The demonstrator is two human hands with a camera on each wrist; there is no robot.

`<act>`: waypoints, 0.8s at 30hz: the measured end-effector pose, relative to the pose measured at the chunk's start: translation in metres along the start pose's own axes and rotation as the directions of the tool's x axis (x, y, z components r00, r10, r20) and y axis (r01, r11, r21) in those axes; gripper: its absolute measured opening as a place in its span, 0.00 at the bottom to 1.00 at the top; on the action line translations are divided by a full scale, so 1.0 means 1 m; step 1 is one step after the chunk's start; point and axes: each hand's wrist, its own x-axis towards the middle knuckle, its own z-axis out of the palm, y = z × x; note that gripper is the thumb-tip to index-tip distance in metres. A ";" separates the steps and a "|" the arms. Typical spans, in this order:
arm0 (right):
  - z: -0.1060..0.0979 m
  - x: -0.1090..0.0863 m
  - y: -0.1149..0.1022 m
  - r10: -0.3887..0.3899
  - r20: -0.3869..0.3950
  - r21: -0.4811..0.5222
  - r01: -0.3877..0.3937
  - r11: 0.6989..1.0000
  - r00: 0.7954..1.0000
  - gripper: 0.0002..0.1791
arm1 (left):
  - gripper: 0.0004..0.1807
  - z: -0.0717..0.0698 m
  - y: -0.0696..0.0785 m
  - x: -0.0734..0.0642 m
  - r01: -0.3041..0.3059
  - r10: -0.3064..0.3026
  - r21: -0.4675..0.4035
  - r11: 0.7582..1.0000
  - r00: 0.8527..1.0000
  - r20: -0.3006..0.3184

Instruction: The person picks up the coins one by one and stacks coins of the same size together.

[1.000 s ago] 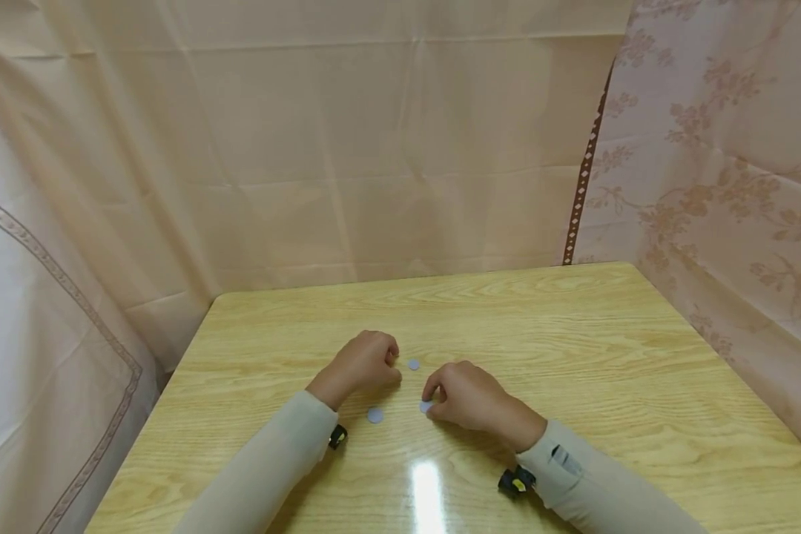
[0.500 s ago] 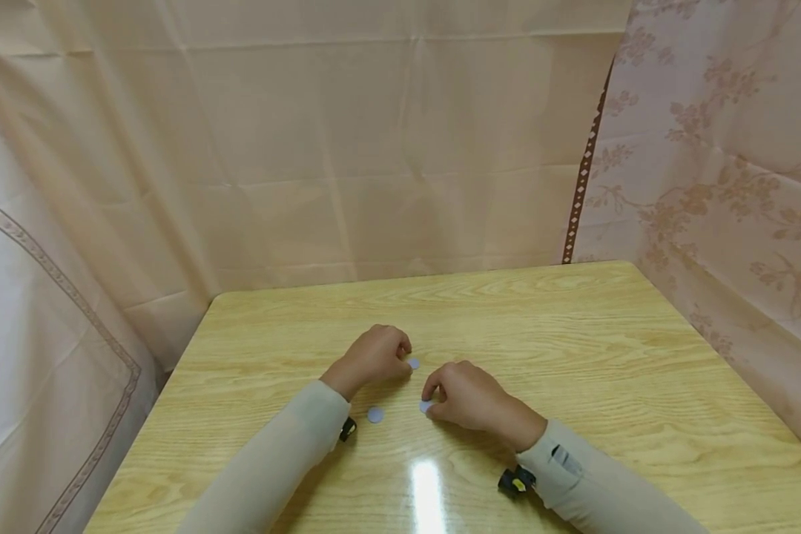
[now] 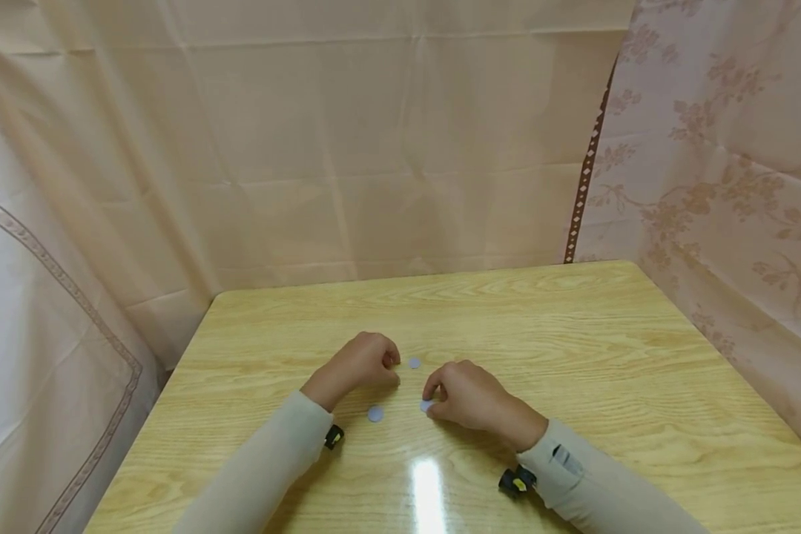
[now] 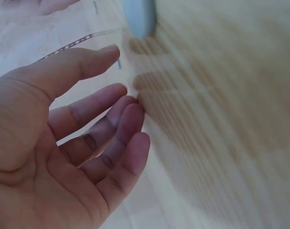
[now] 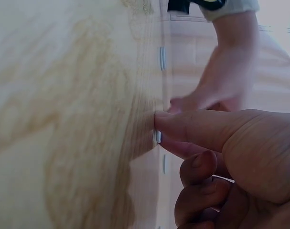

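Thin, pale round discs lie flat on the wooden table (image 3: 574, 326). In the head view my right hand (image 3: 470, 397) pinches one disc (image 3: 426, 406) by its edges, thumb and index finger on either side, down at the tabletop; the right wrist view shows this disc (image 5: 158, 136) under the thumb tip. To its left, my left hand (image 3: 360, 361) hovers over the wood with thumb and fingers parted, nothing between them. Just right of those fingertips lies a far disc (image 3: 414, 363). A near disc (image 3: 375, 414) sits below the left hand, and looms large in the left wrist view (image 4: 140, 19).
A beige curtain (image 3: 374, 148) hangs behind the table's far edge, with a flowered cloth (image 3: 727, 185) on the right and a white one (image 3: 33, 334) on the left. Light glares off the table's near part. Each wrist carries a small black camera (image 3: 517, 482).
My left hand went right until its fingers reached the far disc, then drew back left without it. The right hand has stayed in place, pinching its disc.
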 end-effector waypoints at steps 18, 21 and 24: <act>-0.001 0.000 0.001 -0.006 -0.007 -0.018 0.006 1.000 1.000 0.06 | 0.08 0.003 -0.006 -0.063 -0.050 0.050 -0.062 0.997 0.999 0.005; -0.001 -0.001 0.002 -0.015 -0.006 -0.021 0.015 1.000 1.000 0.05 | 0.05 0.005 -0.005 -0.064 -0.068 0.068 -0.033 0.997 0.998 -0.003; 0.000 -0.001 0.002 -0.023 -0.001 -0.014 0.023 1.000 1.000 0.05 | 0.05 0.005 -0.005 -0.064 -0.068 0.068 -0.026 0.997 0.998 -0.004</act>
